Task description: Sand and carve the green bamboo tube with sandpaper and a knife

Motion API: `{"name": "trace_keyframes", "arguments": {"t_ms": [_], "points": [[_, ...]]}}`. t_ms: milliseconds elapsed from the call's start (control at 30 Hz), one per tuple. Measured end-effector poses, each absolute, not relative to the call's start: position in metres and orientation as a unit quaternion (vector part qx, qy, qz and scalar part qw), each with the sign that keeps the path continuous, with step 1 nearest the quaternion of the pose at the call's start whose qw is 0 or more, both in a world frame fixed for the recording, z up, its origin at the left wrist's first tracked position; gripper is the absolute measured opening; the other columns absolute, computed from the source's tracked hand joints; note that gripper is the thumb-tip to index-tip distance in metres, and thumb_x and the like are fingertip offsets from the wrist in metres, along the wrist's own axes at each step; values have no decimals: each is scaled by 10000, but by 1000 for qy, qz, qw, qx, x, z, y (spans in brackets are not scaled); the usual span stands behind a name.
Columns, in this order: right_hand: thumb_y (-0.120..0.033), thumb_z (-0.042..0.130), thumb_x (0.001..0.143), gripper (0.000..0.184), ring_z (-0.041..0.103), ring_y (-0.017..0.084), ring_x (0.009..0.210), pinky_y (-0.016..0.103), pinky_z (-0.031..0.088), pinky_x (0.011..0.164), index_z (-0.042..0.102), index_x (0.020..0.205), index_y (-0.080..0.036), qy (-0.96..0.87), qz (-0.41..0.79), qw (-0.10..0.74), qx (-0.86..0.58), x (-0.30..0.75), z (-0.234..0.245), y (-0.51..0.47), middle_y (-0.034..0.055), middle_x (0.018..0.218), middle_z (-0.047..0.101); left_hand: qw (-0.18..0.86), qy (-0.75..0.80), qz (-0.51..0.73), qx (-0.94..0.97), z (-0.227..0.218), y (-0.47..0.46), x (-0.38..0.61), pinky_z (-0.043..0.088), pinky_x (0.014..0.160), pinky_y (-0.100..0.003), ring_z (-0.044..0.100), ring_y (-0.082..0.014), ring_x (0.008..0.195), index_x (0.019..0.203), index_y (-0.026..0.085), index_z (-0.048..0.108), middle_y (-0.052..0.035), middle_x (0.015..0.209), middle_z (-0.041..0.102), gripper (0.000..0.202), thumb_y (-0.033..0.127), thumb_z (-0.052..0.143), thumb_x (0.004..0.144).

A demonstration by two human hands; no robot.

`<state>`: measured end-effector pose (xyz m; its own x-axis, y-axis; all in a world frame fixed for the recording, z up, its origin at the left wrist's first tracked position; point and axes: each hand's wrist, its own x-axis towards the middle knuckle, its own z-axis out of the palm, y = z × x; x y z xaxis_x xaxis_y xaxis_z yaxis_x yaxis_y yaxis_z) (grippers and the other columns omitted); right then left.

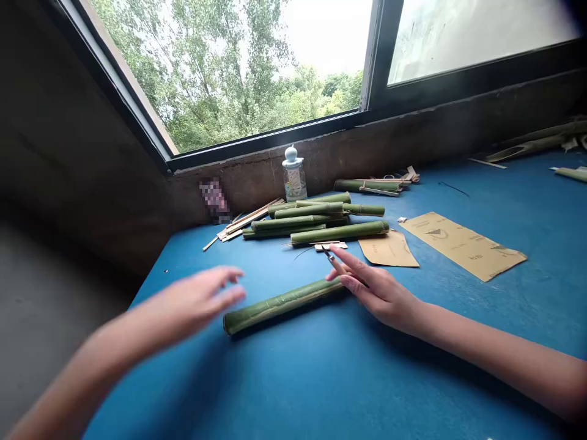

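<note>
The blue-topped bench (321,379) fills the near view. Its left edge runs on a slant from the lower left up toward the wall, and the left forearm crosses over that edge. The nearest stretch of blue surface, between the two arms, is open.

The left hand (202,296) is blurred, palm down, with its fingers loose and released and nothing in its grasp. It hangs just beside the near end of a long green bamboo section with a pale scraped stripe (282,302). That section lies flat on the bench, slanting from lower left to upper right, well in from the left edge.

The right hand (376,287) has its fingers stretched out rather than clenched. The fingertips rest against the far end of the section, not wrapped round it. A thin dark sliver (326,252) shows at those fingertips; whether the hand pinches it cannot be told.

Beyond the section is a band of bare blue. Then come two flat tan sheets, a small one (389,249) just past the right hand and a long one (463,244) to its right. The long sheet carries faint printing too small to read.

Behind them a pile of green bamboo sections (321,220) lies crosswise, with pale thin bamboo strips (247,220) fanned out on its left.

A clear bottle with a pale blue cap (294,177) stands against the concrete sill wall (458,128); its label cannot be read.

To the right, a smaller bundle of bamboo (367,185) sits near the wall, with wide open bench to its right.

The black-framed window (373,55) above shows green trees.
</note>
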<state>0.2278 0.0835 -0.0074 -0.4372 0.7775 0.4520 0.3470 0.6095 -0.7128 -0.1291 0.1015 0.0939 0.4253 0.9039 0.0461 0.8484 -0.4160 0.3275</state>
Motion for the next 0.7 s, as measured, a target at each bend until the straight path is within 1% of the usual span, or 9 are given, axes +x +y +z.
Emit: {"name": "trace_keyframes", "arguments": {"t_ms": [67, 100, 167, 233, 333, 467, 567, 633, 700], "points": [[-268, 412, 1017, 555, 673, 151, 899, 313, 520, 845, 242, 1545, -259, -795, 283, 382, -376, 230, -2, 83, 75, 1122, 708, 89, 544, 32, 834, 58, 62, -109, 524, 766, -456, 676, -370, 951, 1199, 295, 655, -123, 1187, 667, 671, 759, 576, 720], [-277, 432, 1008, 518, 679, 152, 870, 301, 525, 817, 315, 1512, -238, -793, 287, 372, -388, 230, 0, 83, 75, 1105, 721, 63, 557, 6, 828, 45, 48, -101, 500, 737, -492, 663, -405, 941, 1216, 251, 641, -179, 1177, 650, 702, 757, 483, 756], [-304, 469, 990, 395, 681, 157, 827, 281, 525, 770, 498, 1371, -202, -799, 272, 357, -400, 231, 3, 82, 64, 1024, 738, 26, 574, -43, 817, 30, 32, -88, 448, 670, -500, 645, -426, 893, 1144, 223, 642, -212, 1045, 648, 650, 687, 303, 842], [-322, 483, 981, 304, 679, 162, 831, 272, 514, 758, 596, 1233, -192, -807, 241, 348, -412, 231, 5, 83, 56, 998, 734, 13, 580, -86, 810, 27, 28, -76, 394, 588, -448, 642, -399, 803, 1016, 242, 624, -188, 922, 635, 578, 637, 224, 879], [-292, 474, 973, 271, 677, 187, 901, 286, 491, 776, 611, 1186, -194, -802, 205, 335, -450, 234, 7, 84, 70, 1049, 722, 30, 590, -131, 796, 34, 27, -63, 287, 491, -373, 626, -331, 650, 917, 263, 536, -149, 821, 622, 536, 627, 142, 905], [-203, 497, 909, 273, 674, 236, 905, 311, 468, 735, 616, 1154, -184, -793, 191, 285, -503, 242, 9, 90, 90, 999, 722, 106, 571, -167, 797, 43, 14, -50, 241, 471, -336, 616, -275, 584, 840, 294, 474, -73, 675, 616, 547, 659, 72, 905], [-184, 504, 880, 285, 658, 237, 848, 313, 446, 710, 625, 1138, -194, -804, 191, 241, -509, 245, 8, 93, 76, 962, 715, 116, 567, -181, 796, 49, 5, -45, 222, 485, -337, 614, -280, 599, 772, 293, 469, -67, 665, 624, 538, 685, 118, 885], [-167, 490, 880, 288, 654, 236, 878, 312, 444, 731, 624, 1131, -206, -813, 199, 224, -499, 245, 6, 92, 65, 1002, 714, 90, 580, -185, 788, 53, 2, -45, 222, 495, -343, 612, -283, 613, 770, 282, 477, -75, 678, 623, 518, 671, 156, 892], [-157, 478, 884, 285, 656, 235, 917, 313, 445, 758, 620, 1124, -218, -815, 209, 221, -493, 243, 2, 91, 55, 1059, 711, 59, 596, -171, 783, 57, 3, -44, 255, 519, -340, 632, -281, 674, 917, 271, 530, -72, 743, 640, 491, 625, 190, 933]]}}
